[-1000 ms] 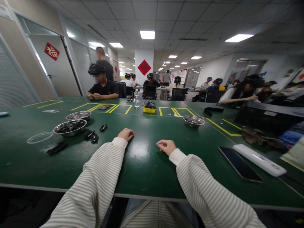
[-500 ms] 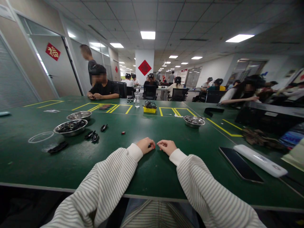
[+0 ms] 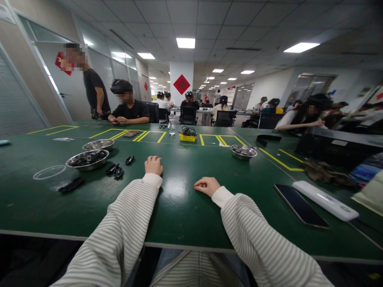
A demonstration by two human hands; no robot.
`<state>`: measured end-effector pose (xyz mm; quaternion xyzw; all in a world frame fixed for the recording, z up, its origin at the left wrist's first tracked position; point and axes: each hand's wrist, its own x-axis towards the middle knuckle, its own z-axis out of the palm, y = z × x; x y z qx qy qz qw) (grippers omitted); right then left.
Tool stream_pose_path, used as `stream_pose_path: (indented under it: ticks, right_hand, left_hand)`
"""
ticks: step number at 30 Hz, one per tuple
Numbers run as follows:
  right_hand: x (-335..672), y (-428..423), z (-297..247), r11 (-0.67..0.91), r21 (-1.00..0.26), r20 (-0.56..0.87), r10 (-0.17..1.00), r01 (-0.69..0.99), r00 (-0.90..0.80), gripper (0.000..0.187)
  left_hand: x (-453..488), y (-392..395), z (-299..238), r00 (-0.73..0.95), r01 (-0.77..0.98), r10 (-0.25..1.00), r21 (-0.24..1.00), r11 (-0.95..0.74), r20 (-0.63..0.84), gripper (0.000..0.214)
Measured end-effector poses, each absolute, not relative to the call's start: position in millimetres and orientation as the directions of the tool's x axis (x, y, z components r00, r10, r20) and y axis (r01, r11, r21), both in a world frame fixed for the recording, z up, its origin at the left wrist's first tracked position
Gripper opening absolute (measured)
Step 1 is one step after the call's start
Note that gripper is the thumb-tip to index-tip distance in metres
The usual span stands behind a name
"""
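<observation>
Head view: the right hand point(image 3: 207, 185) pinches a small orange piece point(image 3: 195, 186) nearer the front edge of the bench point(image 3: 185, 227), while I can't tell whether the left hand point(image 3: 153, 165), farther back, grips anything.

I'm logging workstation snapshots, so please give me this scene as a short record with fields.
Left hand: palm down over the green table; anything beneath it is hidden
Right hand: fingers pinching a small orange piece
Left side: front steel bowl holding dark parts, rear steel bowl behind it, loose black pieces nearby
Right side: right steel bowl; phone beside a white device
Far middle: clear bottle, yellow tray with black cable
</observation>
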<state>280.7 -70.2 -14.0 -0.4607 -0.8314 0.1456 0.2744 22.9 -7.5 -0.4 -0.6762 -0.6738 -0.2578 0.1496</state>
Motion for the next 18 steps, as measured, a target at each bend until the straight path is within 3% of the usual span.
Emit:
stream_pose_path:
  ticks: [3,6,12,18]
  right_hand:
    - [280.1,-71.6,-13.5,0.539,-0.471,0.329,0.842,0.699,-0.427,0.017]
    - [279.7,-72.7,-12.6,0.548,-0.448,0.341,0.835,0.706,-0.432,0.015]
    - [280.9,-72.1,-11.8,0.564,-0.454,0.341,0.825,0.69,-0.451,0.017]
    - [279.8,-73.6,-10.3,0.566,-0.453,0.352,0.823,0.689,-0.445,0.015]
  left_hand:
    - [1.4,1.0,-8.4,-0.174,0.981,0.891,0.152,0.12,0.419,0.032]
    - [-2.0,4.7,-11.1,-0.149,0.985,0.938,0.135,0.112,0.312,0.027]
    - [8.3,8.1,-8.9,-0.015,0.989,0.951,0.145,-0.031,0.308,0.028]
    - [7.2,8.3,-7.7,-0.078,0.988,0.958,0.148,0.038,0.275,0.025]
